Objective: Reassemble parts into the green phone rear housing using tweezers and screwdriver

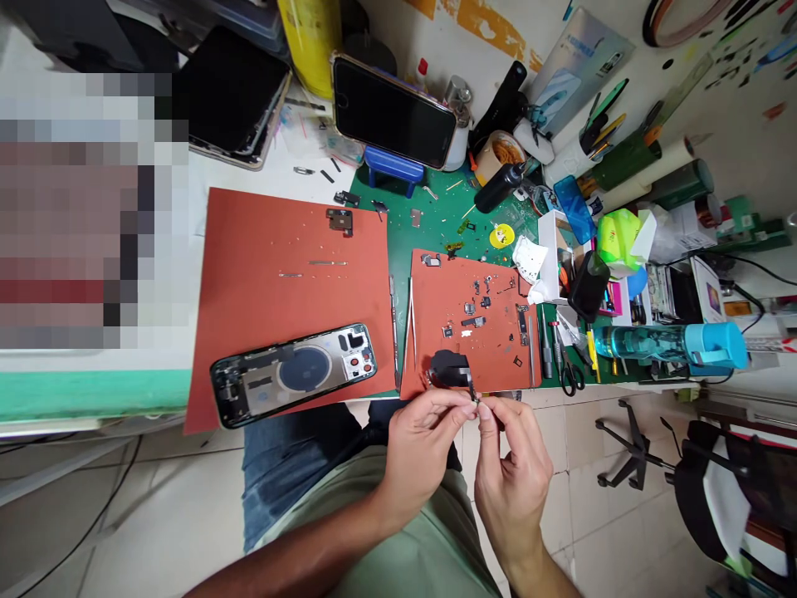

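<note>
Close to the bench's front edge, my left hand (pixel 427 436) and my right hand (pixel 514 457) meet, both closed with fingertips pinched. Between them is a thin dark strip (pixel 473 392), seemingly joined to a flat black part (pixel 449 368) just beyond; its exact kind is too small to tell. That black part overlaps the smaller red-brown mat (pixel 429 332), where several tiny phone parts (pixel 476 322) lie scattered. Left of my hands, an opened phone housing (pixel 305 370) with a round dark coil rests tilted on the larger red-brown mat (pixel 249 282).
Tweezers (pixel 409 328) and a thin metal tool (pixel 394 324) lie between the mats. A phone (pixel 395 112) leans on a blue stand (pixel 393 169) behind. To the right are scissors (pixel 569 374), a blue bottle (pixel 672 345) and an office chair (pixel 710 490).
</note>
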`<state>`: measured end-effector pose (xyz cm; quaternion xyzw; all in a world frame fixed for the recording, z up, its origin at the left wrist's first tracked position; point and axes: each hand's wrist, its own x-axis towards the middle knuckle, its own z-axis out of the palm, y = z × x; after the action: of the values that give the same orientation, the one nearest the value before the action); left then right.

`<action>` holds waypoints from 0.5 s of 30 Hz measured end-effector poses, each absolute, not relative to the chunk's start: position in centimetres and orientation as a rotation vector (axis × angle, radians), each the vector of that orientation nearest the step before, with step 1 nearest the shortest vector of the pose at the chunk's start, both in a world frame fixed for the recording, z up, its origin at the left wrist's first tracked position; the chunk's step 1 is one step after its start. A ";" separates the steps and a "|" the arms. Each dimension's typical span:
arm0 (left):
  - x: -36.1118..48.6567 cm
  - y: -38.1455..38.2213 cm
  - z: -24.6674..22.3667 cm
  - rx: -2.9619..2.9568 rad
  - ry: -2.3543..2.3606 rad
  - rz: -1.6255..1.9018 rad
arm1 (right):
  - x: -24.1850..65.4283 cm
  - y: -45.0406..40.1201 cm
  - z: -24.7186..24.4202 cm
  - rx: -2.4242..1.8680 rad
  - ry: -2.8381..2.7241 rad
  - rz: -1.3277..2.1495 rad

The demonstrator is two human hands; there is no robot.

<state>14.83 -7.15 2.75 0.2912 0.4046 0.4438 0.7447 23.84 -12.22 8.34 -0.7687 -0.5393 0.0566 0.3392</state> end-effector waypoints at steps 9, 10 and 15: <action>14.7 -7.5 2.5 0.694 0.902 0.986 | 23.7 -12.4 7.9 -2.032 -1.471 0.068; 14.7 -7.5 2.5 0.701 0.906 0.987 | 23.6 -12.4 7.9 -2.036 -1.492 0.034; 14.8 -7.8 2.2 0.729 0.917 1.001 | 23.5 -12.6 7.6 -2.024 -1.562 -0.081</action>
<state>14.76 -7.77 2.19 0.3293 0.4146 0.4525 0.7176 23.45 -12.56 7.57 -0.7579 -0.5848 -0.0302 0.2877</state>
